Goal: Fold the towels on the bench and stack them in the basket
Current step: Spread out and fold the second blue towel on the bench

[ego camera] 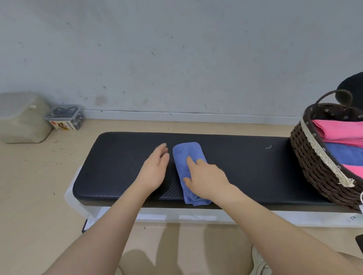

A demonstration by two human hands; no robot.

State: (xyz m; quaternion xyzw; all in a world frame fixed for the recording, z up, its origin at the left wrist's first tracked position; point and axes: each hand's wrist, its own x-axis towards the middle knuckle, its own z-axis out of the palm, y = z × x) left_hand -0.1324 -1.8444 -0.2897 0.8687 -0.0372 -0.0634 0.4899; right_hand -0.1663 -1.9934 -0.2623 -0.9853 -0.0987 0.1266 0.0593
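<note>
Blue towel (189,169) folded narrow, mid-bench (118,163); right hand (205,178) resting on it, fingers loose; left hand (156,169) open just beside. Wicker basket (313,166) at bench's right end, pink and blue towels stacked inside.

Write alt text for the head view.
A person's right hand presses a folded blue towel on a black padded bench, the left hand open beside it. A wicker basket at the bench's right end holds folded pink and blue towels.
</note>
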